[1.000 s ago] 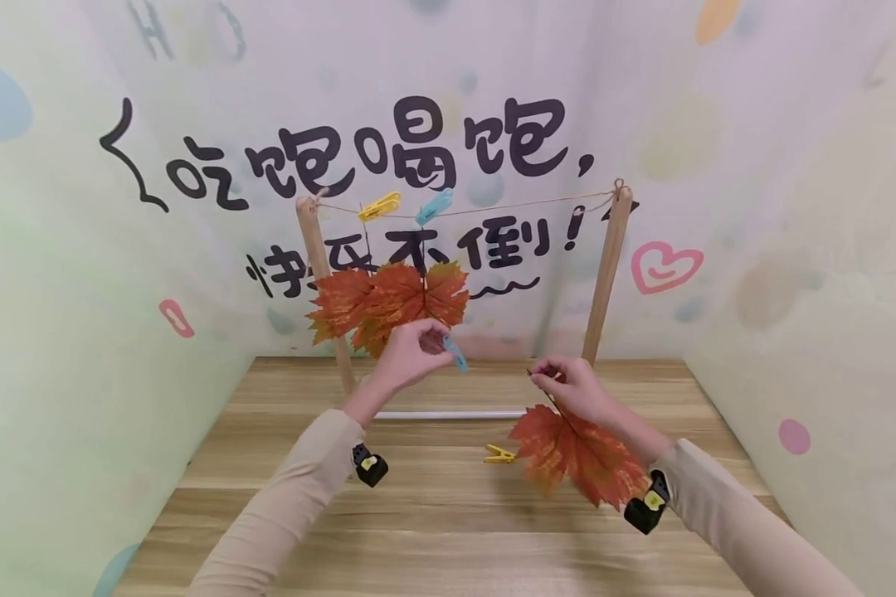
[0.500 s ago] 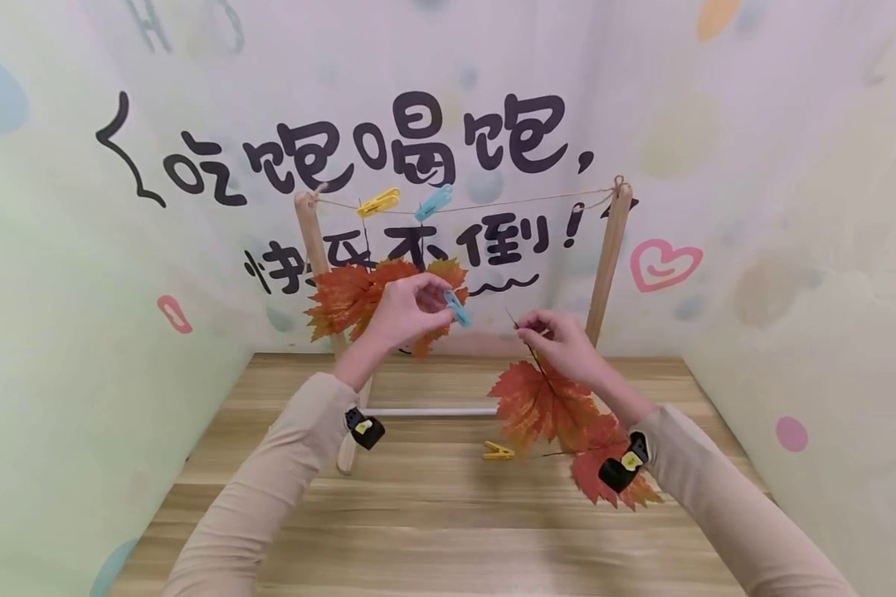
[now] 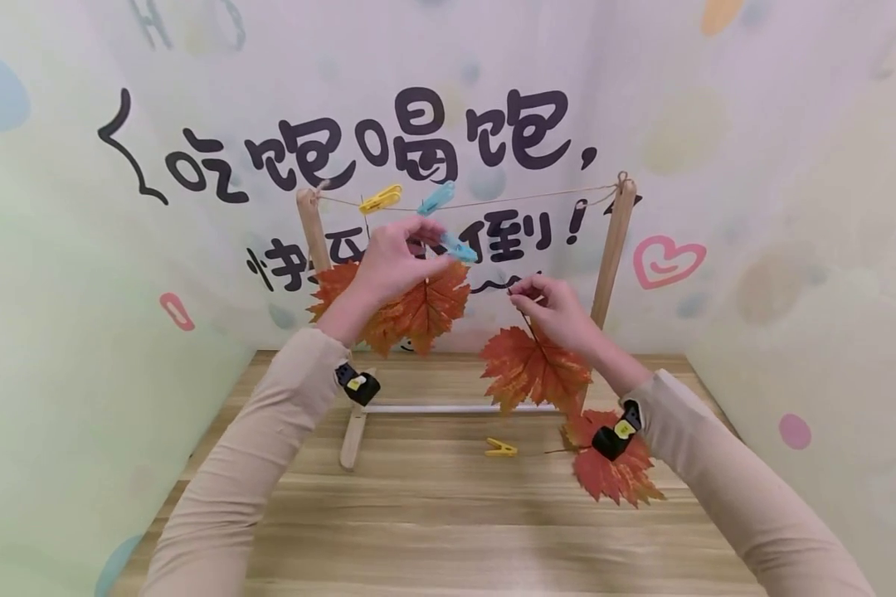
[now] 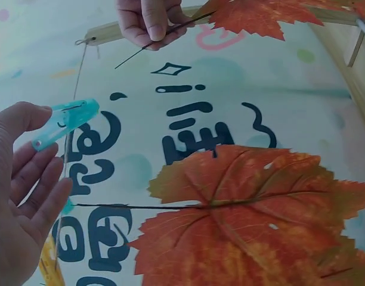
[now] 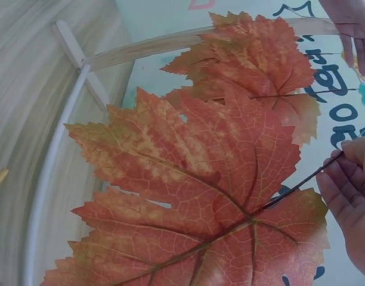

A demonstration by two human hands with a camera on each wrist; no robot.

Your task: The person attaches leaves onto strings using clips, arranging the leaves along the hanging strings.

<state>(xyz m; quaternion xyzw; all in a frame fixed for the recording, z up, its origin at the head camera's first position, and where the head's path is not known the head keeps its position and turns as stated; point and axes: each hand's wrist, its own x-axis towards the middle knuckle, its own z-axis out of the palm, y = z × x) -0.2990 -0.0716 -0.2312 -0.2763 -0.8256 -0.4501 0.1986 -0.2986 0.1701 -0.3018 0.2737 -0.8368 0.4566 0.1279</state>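
My left hand (image 3: 392, 261) pinches a light blue clothespin (image 4: 69, 122) between thumb and fingers, just below the string (image 3: 526, 198) and in front of the hanging leaves. My right hand (image 3: 560, 313) holds a red-orange artificial maple leaf (image 5: 206, 208) by its thin dark stem, the blade hanging down. On the string, a yellow clothespin (image 3: 381, 200) and another blue clothespin (image 3: 437, 199) each hold a leaf stem. Of those two hanging leaves, the nearer-to-middle one (image 4: 248, 214) shows most; my left hand and forearm partly cover the other leaf (image 3: 332, 286).
Two wooden posts (image 3: 614, 249) carry the string, joined low down by a white rod (image 3: 448, 409). On the wooden table (image 3: 418, 531) lie a yellow clothespin (image 3: 501, 448) and another maple leaf (image 3: 616, 477) under my right wrist. A printed cloth wall (image 3: 717, 332) stands behind.
Both hands have risen toward the string, the left with the blue clothespin, the right with its maple leaf. The leaf lying on the table has come into view beneath the right wrist.
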